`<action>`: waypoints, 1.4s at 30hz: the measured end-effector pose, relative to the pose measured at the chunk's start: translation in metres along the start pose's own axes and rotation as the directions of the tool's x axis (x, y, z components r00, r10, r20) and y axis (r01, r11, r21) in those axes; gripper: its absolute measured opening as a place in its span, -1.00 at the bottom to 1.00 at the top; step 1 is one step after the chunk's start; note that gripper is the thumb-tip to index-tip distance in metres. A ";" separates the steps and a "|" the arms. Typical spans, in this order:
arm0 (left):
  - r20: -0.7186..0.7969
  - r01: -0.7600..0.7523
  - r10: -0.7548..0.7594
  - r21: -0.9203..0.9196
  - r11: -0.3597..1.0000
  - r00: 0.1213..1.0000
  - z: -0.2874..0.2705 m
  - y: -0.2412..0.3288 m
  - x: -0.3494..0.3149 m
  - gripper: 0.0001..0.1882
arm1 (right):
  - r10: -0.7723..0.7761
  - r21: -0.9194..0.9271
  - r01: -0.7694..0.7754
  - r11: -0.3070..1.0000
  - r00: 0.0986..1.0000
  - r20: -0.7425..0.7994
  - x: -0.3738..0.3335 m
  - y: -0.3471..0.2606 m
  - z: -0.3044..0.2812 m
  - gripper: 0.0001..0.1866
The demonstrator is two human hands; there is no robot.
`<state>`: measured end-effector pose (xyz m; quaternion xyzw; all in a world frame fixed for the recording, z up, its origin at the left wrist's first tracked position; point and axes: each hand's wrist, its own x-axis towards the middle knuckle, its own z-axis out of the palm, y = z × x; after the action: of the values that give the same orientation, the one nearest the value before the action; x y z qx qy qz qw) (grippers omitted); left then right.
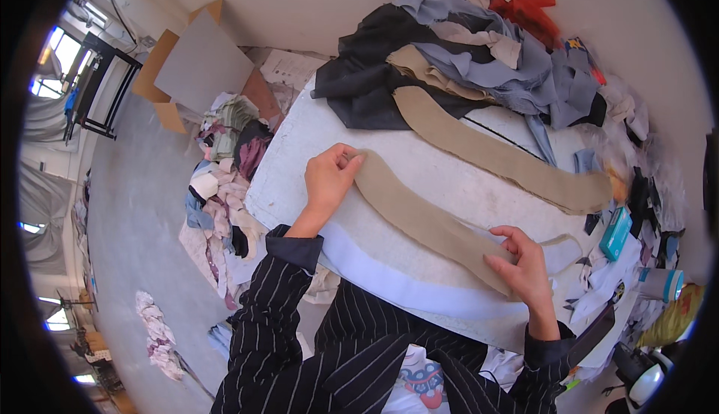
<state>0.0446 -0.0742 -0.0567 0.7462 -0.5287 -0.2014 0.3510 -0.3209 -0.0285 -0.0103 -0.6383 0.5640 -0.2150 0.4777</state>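
Observation:
A curved tan fabric strip stretches slantwise over the pale worktable. Its far left end is pinched between the thumb and fingers of my left hand. Nearer its other end, my right hand grips the edge between thumb and fingers, covering part of it. A white curved strip lies along the table's near edge, below the tan one. Beyond the held strip rests a stack of similar tan strips, its layered edges showing.
Black cloth and grey-blue fabric are heaped at the table's back. A teal box and a white tub stand at the right among scraps. Fabric piles and an open carton occupy the floor at left.

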 end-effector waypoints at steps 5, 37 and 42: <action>-0.008 -0.310 0.343 0.403 0.861 0.939 0.001 0.024 -0.010 -0.70 | -0.014 -0.031 0.014 0.999 1.000 0.005 0.004 -0.008 -0.002 -0.54; 0.659 -0.768 0.510 0.166 0.618 0.553 0.069 0.089 -0.060 -0.46 | -0.048 -0.298 -0.009 0.955 0.982 -0.183 -0.020 0.022 -0.041 -0.45; 0.667 -0.772 0.506 0.168 0.613 0.547 0.069 0.090 -0.060 -0.45 | -0.083 -0.344 -0.007 0.939 0.966 -0.244 -0.016 0.034 -0.032 -0.46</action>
<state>-0.0818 -0.0575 -0.0414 0.4562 -0.8780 -0.1362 0.0499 -0.3691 -0.0220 -0.0205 -0.6895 0.6369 -0.2032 0.2787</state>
